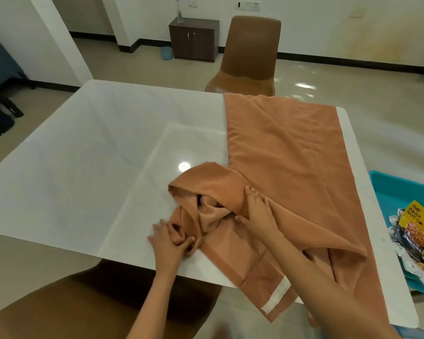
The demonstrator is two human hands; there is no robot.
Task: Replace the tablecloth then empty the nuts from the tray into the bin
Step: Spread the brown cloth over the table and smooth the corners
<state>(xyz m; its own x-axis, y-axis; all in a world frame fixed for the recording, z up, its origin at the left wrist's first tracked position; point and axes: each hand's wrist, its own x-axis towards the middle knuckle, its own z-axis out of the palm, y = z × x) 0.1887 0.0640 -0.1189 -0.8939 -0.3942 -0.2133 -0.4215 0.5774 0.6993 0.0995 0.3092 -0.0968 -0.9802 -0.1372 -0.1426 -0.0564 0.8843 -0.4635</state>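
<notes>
head view: you're on the cloth step, your left hand (168, 237) with fingers pinching a bunched fold of the orange tablecloth (291, 148) on the worktop (83, 143), your right hand (257, 209) pressing it, fingers straight. next, i judge, pull that fold leftward to spread it; the nut tray (411, 270) sits far right.

The tablecloth (287, 152) is plain rust-orange, the table (83, 148) glossy white, the chair (252, 45) brown, the bin (402, 187) teal.

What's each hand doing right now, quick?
Left hand: gripping a bunched fold of the orange tablecloth.
Right hand: open, fingers straight, pressing flat on the same cloth.
</notes>
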